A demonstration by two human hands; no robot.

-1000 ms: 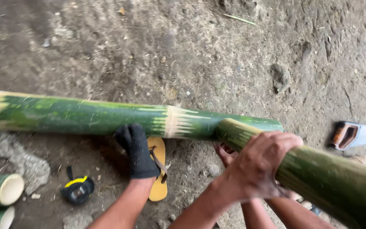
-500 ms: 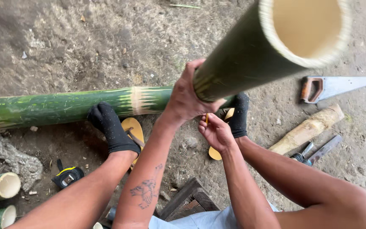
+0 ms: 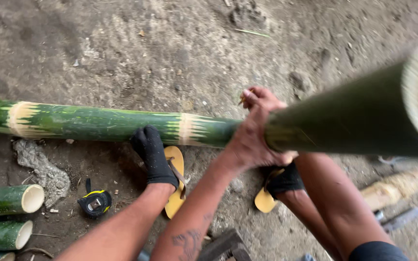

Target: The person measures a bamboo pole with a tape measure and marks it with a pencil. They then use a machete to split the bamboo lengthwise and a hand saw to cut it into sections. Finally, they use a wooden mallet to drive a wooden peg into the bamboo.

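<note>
smooth green bamboo pole (image 3: 344, 121) lifted, hollow end up, left hand (image 3: 252, 140) and right hand (image 3: 262, 99) grasping it.

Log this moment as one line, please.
left hand: grips raised pole | right hand: against pole, grip unclear | ground: long bamboo, tape measure

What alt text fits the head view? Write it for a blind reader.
A left hand grips a green bamboo pole raised toward the camera. Below, sock-clad feet on yellow sandals stand by a long bamboo stem on dirt, a tape measure nearby.
</note>
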